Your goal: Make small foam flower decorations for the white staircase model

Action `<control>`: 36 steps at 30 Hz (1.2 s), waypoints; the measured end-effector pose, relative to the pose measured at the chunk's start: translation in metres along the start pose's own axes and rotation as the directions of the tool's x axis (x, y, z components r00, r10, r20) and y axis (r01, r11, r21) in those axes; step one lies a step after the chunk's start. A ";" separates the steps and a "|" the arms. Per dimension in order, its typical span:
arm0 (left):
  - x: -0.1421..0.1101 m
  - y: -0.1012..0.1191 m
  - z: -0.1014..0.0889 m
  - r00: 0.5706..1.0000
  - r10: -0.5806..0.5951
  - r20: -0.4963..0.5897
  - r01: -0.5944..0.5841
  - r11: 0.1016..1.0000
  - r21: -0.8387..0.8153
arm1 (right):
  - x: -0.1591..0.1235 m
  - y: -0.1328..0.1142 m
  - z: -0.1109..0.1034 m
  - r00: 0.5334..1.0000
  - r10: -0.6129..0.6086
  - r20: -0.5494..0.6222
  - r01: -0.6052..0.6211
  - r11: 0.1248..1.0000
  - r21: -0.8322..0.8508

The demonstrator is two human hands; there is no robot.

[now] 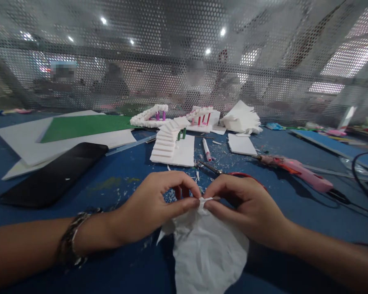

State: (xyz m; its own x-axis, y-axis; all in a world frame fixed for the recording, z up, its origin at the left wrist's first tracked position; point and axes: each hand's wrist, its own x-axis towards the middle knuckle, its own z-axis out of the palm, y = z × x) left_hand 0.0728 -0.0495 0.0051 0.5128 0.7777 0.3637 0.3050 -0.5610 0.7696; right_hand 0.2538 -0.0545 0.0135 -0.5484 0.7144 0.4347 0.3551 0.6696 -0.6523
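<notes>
Both my hands meet over the blue table, pinching the top edge of a crumpled white tissue sheet [207, 253] that hangs down toward me. My left hand [153, 206], with a metal bracelet on its wrist, grips the tissue between thumb and forefinger. My right hand [243, 210] pinches the same edge from the other side, fingertips almost touching the left ones. Red-handled scissors [233, 174] lie just behind my right hand, partly hidden by it.
A white foam staircase model [171, 147] stands behind my hands, two more foam models [202, 116] further back. A pink glue gun [297, 171] lies right, a black phone [57, 173] left, green and white sheets [79, 126] beyond. A perforated metal screen closes the back.
</notes>
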 end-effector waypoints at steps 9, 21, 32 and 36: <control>-0.002 0.003 0.000 0.999 0.004 -0.038 -0.004 1.000 0.015 | -0.003 0.000 0.004 0.998 -0.012 -0.062 0.009 0.999 -0.047; 0.005 0.002 -0.003 0.997 -0.019 0.075 0.022 0.999 -0.043 | -0.001 0.001 -0.001 0.998 -0.032 -0.048 0.031 0.999 -0.027; 0.010 -0.004 -0.006 0.946 -0.265 0.185 0.293 0.945 -0.147 | 0.004 -0.001 -0.018 0.945 -0.124 0.302 0.166 0.979 -0.117; 0.009 -0.006 -0.003 0.940 -0.263 0.218 0.319 0.902 -0.290 | 0.003 0.001 -0.016 0.944 -0.087 0.317 0.143 0.977 -0.158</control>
State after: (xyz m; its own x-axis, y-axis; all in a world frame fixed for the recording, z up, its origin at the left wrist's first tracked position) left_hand 0.0731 -0.0380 0.0058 0.5765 0.8167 0.0254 0.2066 -0.1758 0.9625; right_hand 0.2648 -0.0482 0.0243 -0.7887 0.5519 0.2707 0.3880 0.7886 -0.4770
